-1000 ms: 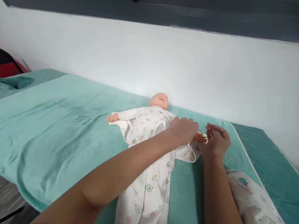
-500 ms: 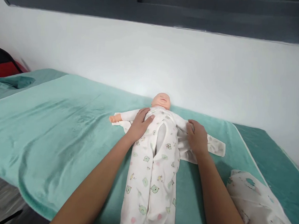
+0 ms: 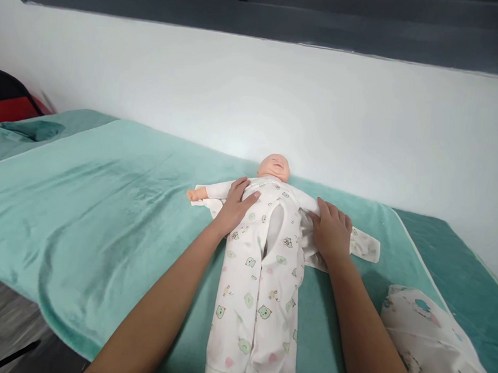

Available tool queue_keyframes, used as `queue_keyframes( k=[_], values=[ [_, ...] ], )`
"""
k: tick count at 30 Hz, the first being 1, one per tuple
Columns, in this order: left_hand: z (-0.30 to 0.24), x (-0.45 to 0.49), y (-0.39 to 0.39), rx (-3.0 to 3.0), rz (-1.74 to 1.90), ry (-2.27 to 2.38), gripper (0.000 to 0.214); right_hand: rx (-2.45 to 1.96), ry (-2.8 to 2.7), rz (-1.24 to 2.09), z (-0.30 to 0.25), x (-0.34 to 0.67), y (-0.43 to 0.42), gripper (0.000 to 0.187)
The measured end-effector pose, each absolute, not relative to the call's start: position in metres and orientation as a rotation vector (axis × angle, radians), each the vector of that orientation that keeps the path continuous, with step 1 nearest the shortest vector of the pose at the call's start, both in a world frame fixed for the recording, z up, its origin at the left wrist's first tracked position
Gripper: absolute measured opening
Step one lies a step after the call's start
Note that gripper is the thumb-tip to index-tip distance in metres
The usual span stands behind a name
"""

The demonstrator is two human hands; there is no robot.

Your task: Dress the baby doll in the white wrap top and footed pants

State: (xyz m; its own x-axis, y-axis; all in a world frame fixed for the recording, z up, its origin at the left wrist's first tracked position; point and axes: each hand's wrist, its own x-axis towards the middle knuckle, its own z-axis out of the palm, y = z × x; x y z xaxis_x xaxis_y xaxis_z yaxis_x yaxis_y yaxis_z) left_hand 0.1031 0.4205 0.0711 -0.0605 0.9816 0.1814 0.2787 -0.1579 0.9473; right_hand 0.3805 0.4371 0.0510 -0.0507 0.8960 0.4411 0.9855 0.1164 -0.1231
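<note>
A baby doll (image 3: 275, 167) lies on its back, dressed in a white printed romper (image 3: 247, 305) with an open slit at the chest showing white underneath. My left hand (image 3: 235, 207) rests on the side of the doll's chest, thumb apart from the fingers. Around the doll's arm on the right is my right hand (image 3: 333, 229), its fingers bent over the white sleeve; the palm side is hidden. Beneath the doll a second printed garment (image 3: 365, 246) is spread, one sleeve reaching out to the right. The doll's bare hand (image 3: 197, 193) shows on the left.
A green plush cover (image 3: 114, 217) lies over the bed, which stands against a white wall (image 3: 196, 86). A crumpled white printed cloth (image 3: 438, 342) sits at the lower right. At the far left is a red and black item (image 3: 7, 107).
The view has shifted slightly, so the scene sits a little farther right. My right hand's fingers have moved slightly over the doll's arm; my left hand stays on the chest.
</note>
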Motion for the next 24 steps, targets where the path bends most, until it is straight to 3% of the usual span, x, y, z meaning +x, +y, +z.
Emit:
queue_keyframes(
  k=[7, 16, 24],
  values=[
    [0.068, 0.101, 0.425, 1.454, 1.318, 1.344, 0.048, -1.723, -1.976, -0.096, 0.05, 0.379, 0.441, 0.052],
    [0.07, 0.103, 0.421, 1.467, 1.369, 1.29, 0.029, -1.252, -1.747, 0.532, 0.068, 0.342, 0.427, 0.041],
    [0.065, 0.11, 0.421, 1.841, 1.634, 1.244, 0.015, -1.194, -1.782, 0.709, 0.075, 0.333, 0.426, 0.045]
  ],
)
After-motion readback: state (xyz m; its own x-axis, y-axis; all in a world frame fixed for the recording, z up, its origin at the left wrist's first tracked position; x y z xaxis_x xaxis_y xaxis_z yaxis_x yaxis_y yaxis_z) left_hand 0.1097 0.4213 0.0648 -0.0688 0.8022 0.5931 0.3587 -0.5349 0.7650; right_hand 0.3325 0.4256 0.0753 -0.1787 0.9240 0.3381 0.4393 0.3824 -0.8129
